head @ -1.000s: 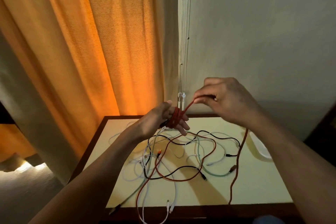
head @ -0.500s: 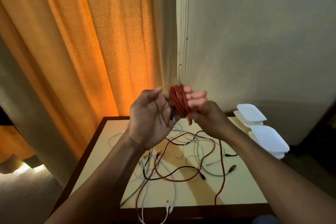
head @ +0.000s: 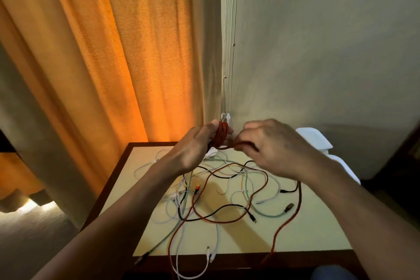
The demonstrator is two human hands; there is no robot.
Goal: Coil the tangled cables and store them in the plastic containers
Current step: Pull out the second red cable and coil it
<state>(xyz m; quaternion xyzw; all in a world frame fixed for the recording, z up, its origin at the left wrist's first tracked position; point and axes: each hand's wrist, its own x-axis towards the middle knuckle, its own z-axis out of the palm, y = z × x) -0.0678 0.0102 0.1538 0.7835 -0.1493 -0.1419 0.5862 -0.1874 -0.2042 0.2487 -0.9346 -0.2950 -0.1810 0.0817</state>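
- Worktop [head: 318,229] edge nearest, dark-rimmed, with the plugs of a white cable [head: 209,254] hanging over the front.
- Tangled cables [head: 218,220] spread over the middle of the pale top: black, green, white and rust-red strands crossing one another, several plugs loose among them.
- Red cable [head: 300,200] down from under the right forearm, across the right side of the top and over the front edge.
- Left hand [head: 193,148] above the far end, fingers curled through a red coil [head: 222,135] wound round them, thumb tip on top.
- Right hand [head: 275,145] just beside it, blurred, fingers pinching the red strand where it leaves the coil.
- Plastic containers [head: 314,137], white, lids on, at the far right, partly hidden behind the right hand and wrist.
- Orange curtain [head: 113,52] behind on the left, blind cords [head: 229,52] down the middle, plain wall [head: 329,41] on the right.
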